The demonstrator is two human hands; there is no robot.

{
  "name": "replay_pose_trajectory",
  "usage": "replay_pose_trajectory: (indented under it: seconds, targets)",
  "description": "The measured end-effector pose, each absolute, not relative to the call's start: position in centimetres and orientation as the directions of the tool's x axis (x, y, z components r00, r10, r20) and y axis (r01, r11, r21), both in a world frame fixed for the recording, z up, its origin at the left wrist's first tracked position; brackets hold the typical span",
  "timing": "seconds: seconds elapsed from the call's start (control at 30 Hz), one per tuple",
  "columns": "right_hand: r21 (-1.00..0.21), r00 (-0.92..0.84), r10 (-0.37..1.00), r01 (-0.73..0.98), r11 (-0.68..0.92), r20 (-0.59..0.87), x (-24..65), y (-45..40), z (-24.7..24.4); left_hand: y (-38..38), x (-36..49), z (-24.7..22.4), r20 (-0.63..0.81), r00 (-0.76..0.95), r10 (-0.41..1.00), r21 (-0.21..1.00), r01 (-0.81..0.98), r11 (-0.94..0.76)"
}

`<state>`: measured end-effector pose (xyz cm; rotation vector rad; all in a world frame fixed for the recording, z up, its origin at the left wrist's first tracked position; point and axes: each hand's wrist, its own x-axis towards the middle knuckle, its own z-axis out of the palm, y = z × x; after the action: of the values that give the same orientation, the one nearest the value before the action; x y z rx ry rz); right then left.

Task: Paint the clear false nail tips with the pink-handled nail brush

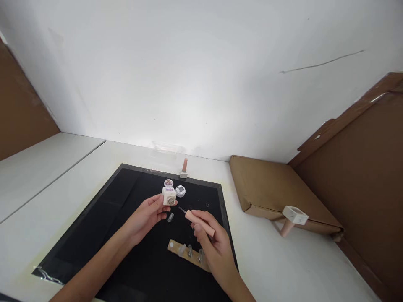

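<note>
My left hand (155, 212) grips a square white nail polish bottle (169, 195), tilted so that its uncapped neck faces me. My right hand (211, 239) is closed on the long pink cap (200, 223) of a nail polish brush. Its dark brush tip (181, 209) points at the bottle's neck, a short gap apart. Below the bottle, a clear nail tip (170, 217) lies on the black mat (126, 235). Near my right wrist is a tan strip (175, 247) bearing several clear nail tips; my hand covers its right end.
Two small round jars, one (168, 183) behind the other (180, 191), stand behind the bottle. A pink-capped bottle (184, 170) stands at the mat's far edge. Another bottle (295, 214) sits upside down by a cardboard box (267, 180) on the right. A clear tray (166, 149) lies by the wall.
</note>
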<state>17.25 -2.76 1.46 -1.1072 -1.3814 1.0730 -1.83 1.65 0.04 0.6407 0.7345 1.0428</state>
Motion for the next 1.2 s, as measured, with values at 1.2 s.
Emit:
replay_pose_trajectory:
  seconds: [1.2]
  targets:
    - [-0.567, -0.331, 0.741, 0.486, 0.665, 0.584, 17.09, -3.18, 1.42, 1.34, -1.07, 0.07, -0.28, 0.277, 0.919, 0.764, -0.516, 0.388]
